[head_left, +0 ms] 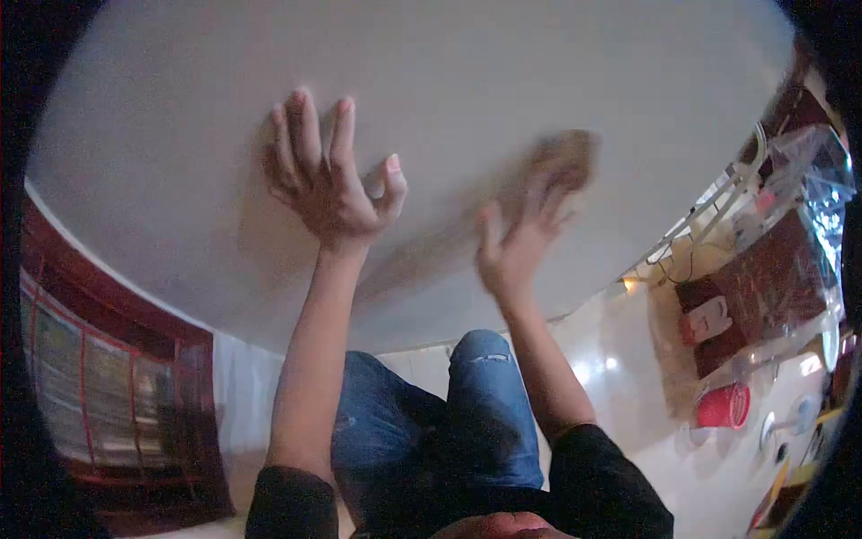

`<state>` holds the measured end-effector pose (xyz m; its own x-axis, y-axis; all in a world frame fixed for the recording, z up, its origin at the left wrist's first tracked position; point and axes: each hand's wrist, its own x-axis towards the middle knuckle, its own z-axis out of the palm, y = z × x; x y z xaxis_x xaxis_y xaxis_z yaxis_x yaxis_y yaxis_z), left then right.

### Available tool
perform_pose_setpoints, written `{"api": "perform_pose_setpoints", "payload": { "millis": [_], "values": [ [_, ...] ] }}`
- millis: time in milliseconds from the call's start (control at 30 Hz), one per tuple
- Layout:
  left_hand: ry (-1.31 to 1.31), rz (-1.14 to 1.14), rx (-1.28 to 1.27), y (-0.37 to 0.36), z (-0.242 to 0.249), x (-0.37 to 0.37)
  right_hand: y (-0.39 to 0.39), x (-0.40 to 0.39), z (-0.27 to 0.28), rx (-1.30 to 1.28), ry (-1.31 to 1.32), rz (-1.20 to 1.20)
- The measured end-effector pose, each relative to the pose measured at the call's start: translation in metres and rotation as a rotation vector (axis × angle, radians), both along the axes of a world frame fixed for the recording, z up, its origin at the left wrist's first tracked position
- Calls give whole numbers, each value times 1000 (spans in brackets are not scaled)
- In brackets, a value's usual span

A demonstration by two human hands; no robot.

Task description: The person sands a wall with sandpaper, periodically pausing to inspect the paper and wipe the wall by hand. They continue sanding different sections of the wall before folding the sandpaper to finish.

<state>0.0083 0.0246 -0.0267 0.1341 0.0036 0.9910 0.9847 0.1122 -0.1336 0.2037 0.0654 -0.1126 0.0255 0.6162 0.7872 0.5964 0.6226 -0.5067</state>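
Fingers spread, my left hand (334, 184) lies against or just over a broad pale grey surface (449, 63), left of the middle. Nothing shows in it. To the right, my right hand (525, 229) is raised over the same surface, blurred by motion, with its fingers apart and nothing visible in them. A dark shadow falls beyond its fingertips. Below the hands are my knees in blue jeans (489, 395).
At the lower left stands a dark red frame with barred panes (108, 386). On the right are a red cup-like container (723, 407), clear plastic wrapping (808, 180), a dark red box-like object (763, 287) and pale rails with cables (709, 211).
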Motion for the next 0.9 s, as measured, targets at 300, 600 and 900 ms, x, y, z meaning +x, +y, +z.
{"api": "perform_pose_setpoints", "payload": {
  "millis": [300, 600, 900],
  "values": [
    [-29, 31, -15, -9, 0, -5, 16, -4, 28, 91, 171, -51],
    [-83, 14, -5, -12, -4, -7, 8, -4, 34, 305, -238, -111],
    [-111, 36, -127, -19, -5, -4, 13, -21, 20, 568, -294, -110]
  ]
}}
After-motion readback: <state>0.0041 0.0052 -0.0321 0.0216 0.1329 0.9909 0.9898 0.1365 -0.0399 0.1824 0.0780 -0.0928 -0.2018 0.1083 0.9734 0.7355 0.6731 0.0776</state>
